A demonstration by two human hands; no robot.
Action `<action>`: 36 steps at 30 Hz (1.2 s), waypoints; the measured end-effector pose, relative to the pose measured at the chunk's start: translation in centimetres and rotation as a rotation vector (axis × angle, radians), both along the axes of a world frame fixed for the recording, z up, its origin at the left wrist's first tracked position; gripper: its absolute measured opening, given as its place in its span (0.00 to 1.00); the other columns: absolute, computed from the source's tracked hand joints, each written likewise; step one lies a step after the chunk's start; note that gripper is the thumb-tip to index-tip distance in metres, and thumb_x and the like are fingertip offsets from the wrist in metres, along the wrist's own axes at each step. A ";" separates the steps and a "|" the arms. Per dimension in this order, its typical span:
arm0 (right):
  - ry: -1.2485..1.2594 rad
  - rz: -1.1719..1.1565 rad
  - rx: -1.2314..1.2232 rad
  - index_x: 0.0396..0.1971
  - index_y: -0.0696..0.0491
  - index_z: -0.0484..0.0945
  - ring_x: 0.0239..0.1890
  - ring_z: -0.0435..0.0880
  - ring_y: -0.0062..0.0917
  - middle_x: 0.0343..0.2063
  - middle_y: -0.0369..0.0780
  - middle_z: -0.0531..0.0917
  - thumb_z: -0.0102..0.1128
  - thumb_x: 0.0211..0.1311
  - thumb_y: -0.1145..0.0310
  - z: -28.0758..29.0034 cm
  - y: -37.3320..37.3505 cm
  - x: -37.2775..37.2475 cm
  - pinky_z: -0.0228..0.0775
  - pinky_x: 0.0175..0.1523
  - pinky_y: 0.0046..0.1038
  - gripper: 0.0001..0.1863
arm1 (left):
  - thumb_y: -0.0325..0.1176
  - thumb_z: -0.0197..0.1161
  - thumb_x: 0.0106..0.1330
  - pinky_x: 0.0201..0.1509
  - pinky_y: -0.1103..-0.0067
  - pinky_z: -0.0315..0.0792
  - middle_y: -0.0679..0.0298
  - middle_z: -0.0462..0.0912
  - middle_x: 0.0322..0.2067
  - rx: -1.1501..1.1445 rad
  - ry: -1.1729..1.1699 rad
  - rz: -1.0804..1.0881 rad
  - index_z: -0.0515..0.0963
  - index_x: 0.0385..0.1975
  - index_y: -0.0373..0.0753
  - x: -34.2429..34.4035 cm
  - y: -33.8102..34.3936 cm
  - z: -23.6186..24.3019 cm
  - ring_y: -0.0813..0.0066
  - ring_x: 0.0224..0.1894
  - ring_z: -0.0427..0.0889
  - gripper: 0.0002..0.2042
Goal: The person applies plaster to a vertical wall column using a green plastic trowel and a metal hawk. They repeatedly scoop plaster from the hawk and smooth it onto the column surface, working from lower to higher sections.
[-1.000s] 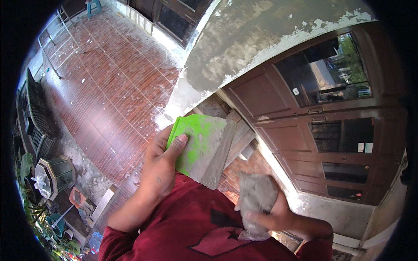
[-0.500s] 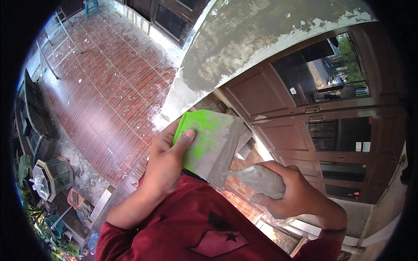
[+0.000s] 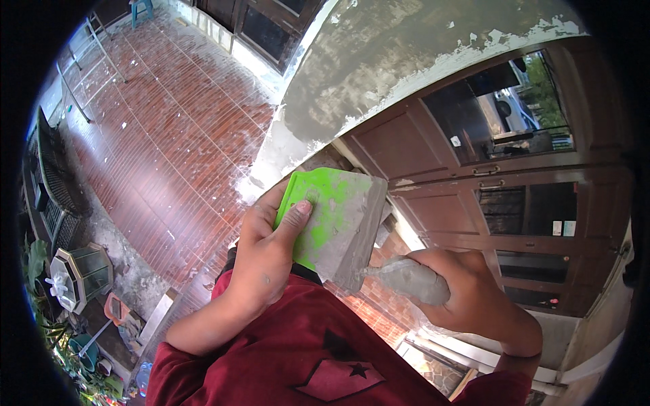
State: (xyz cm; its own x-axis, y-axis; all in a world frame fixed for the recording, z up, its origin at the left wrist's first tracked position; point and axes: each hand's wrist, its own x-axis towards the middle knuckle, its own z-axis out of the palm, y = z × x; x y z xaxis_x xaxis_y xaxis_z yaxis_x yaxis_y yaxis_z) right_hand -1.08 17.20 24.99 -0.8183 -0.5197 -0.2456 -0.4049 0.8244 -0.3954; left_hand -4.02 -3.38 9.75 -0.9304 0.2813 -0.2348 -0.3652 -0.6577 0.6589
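Note:
My left hand is closed on the edge of a green plastic spreader, its thumb lying on the top face. Grey paste coats much of that face and is thickest along the right edge. In my right hand is a paste-smeared scraper, its fingers wrapped around the grip. The scraper's narrow visible end points left and meets or nearly meets the spreader's lower right corner; contact is hard to tell. Its blade is mostly hidden or seen edge-on.
A wall patched with grey plaster rises ahead above brown wooden doors with glass panes. Red-brown floor tiles spread to the left, speckled with debris. A metal ladder, lantern and plants stand along the left side.
The green spreader and my left hand have shifted slightly right. My right hand has turned the scraper, so it looks narrower from above.

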 end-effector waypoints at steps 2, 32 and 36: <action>-0.001 0.004 -0.003 0.45 0.57 0.75 0.28 0.84 0.40 0.30 0.47 0.83 0.72 0.44 0.71 0.1 -0.1 0.0 0.76 0.31 0.35 0.25 | 0.30 0.53 0.72 0.55 0.76 0.73 0.54 0.80 0.49 -0.007 -0.005 0.007 0.67 0.58 0.26 0.0 0.0 0.1 0.71 0.49 0.81 0.19; 0.034 0.036 0.131 0.39 0.56 0.76 0.27 0.82 0.39 0.25 0.44 0.80 0.71 0.37 0.71 0.5 -0.9 0.7 0.72 0.32 0.36 0.23 | 0.30 0.52 0.73 0.53 0.81 0.72 0.59 0.81 0.48 -0.032 0.032 0.015 0.66 0.60 0.27 1.2 -1.5 0.7 0.77 0.47 0.80 0.19; 0.100 0.067 0.079 0.39 0.54 0.75 0.25 0.83 0.39 0.22 0.44 0.80 0.72 0.39 0.70 0.4 -0.5 0.3 0.72 0.28 0.37 0.22 | 0.30 0.52 0.73 0.54 0.81 0.72 0.59 0.80 0.48 -0.045 0.024 -0.003 0.66 0.60 0.27 1.4 -1.7 0.8 0.78 0.47 0.80 0.19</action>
